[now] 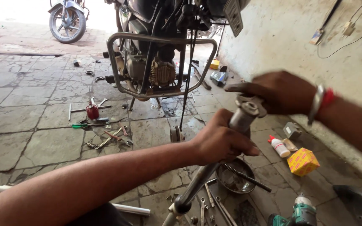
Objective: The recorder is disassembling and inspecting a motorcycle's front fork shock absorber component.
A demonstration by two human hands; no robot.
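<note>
Right in the near middle, a smooth grey metal fork tube (214,161) stands tilted, clenched around its upper part by the left hand (221,140), while the right hand (279,92) grasps a wrench (252,102) set on the tube's top cap. Just below sits a round dark metal bowl (235,180) holding a coiled spring rod (246,178) and grime; to the right lie a white bottle (279,147) and yellow box (302,161), with a motorcycle (160,50) far behind on cracked stone floor (26,109).

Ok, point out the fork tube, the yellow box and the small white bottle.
fork tube (240,119), head view, shiny upper section.
yellow box (302,161), head view, top face.
small white bottle (280,147), head view, body.
</note>
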